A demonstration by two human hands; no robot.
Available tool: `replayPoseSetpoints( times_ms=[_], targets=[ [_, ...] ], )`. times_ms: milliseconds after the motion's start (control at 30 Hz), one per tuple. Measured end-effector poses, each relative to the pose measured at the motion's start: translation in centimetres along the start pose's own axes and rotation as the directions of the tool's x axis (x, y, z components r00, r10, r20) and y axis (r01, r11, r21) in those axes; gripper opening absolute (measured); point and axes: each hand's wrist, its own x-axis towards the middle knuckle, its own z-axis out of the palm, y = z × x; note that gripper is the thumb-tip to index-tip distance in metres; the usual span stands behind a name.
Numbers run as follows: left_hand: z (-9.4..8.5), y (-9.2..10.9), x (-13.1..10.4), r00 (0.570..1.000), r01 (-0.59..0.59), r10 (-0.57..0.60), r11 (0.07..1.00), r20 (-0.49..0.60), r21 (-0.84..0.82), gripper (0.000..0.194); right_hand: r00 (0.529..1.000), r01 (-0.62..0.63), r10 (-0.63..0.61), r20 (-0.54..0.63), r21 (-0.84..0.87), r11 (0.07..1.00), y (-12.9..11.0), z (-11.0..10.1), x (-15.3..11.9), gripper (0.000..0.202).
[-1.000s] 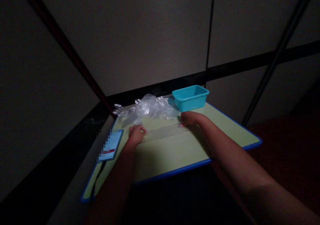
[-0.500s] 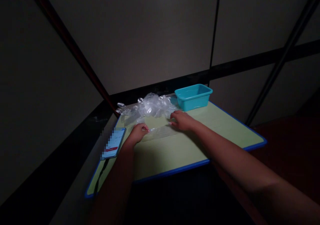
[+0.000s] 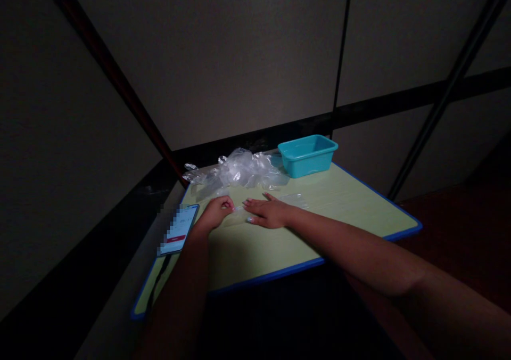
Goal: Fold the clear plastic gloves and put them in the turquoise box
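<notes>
A clear plastic bag (image 3: 293, 199) lies flat on the yellow tabletop, its right part showing beyond my right hand. My left hand (image 3: 219, 211) pinches the bag's left end between thumb and fingers. Palm down, with fingers stretched out and somewhat spread, my right hand (image 3: 268, 211) rests on the middle of the bag and hides that part. Just behind both hands sits a crumpled heap of clear plastic bags (image 3: 243, 169).
A turquoise plastic basket (image 3: 309, 163) stands at the back right of the blue-edged table (image 3: 271, 259). Left of my left hand lies a phone (image 3: 181, 229) with its screen lit, a black strap (image 3: 161, 275) below it. Wall panels (image 3: 247, 56) rise behind.
My right hand has gone from a raised, curled pose at the bag's right side to lying flat on its middle. My left hand keeps its pinch at the left end.
</notes>
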Motion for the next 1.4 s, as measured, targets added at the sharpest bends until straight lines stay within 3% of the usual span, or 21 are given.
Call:
replayPoseSetpoints(
  times_ms=[400, 633, 767, 967, 1100, 1167, 1400],
  targets=[
    [-0.4, -0.3, 0.2, 0.991, -0.132, 0.125, 0.978, 0.057, 0.162, 0.005, 0.999, 0.031, -0.031, -0.009, -0.003, 1.0, -0.1, 0.2, 0.1, 0.054],
    [-0.7, 0.7, -0.3, 0.994, -0.109, 0.1, 0.96, 0.048, 0.259, 0.004, 0.999, 0.042, -0.042, -0.004, -0.022, 0.999, -0.3, 0.1, 0.0, 0.053],
    [-0.6, 1.0, -0.3, 0.996, -0.069, 0.082, 0.946, -0.026, 0.316, 0.006, 0.999, 0.042, -0.042, -0.004, -0.018, 0.999, -0.3, 0.2, 0.0, 0.053],
    [1.2, 2.4, -1.1, 0.972, 0.184, -0.084, 0.852, -0.219, 0.49, 0.031, 0.999, 0.035, -0.035, -0.012, -0.02, 0.999, 0.0, 0.6, 0.2, 0.055],
    [2.3, 3.4, -1.7, 0.919, 0.387, -0.35, 0.711, -0.182, 0.586, 0.055, 0.999, 0.048, -0.048, -0.009, -0.02, 0.999, 0.1, 0.6, 0.2, 0.057],
    [2.4, 3.6, -1.8, 0.9, 0.414, -0.405, 0.685, -0.158, 0.599, 0.057, 0.999, 0.047, -0.047, -0.011, -0.017, 0.999, 0.0, 0.5, 0.2, 0.057],
    [2.3, 2.3, -1.6, 0.906, 0.373, -0.411, 0.668, -0.099, 0.643, 0.059, 1.0, 0.029, -0.029, 0.002, -0.017, 0.999, -0.2, 0.3, 0.0, 0.056]
  ],
)
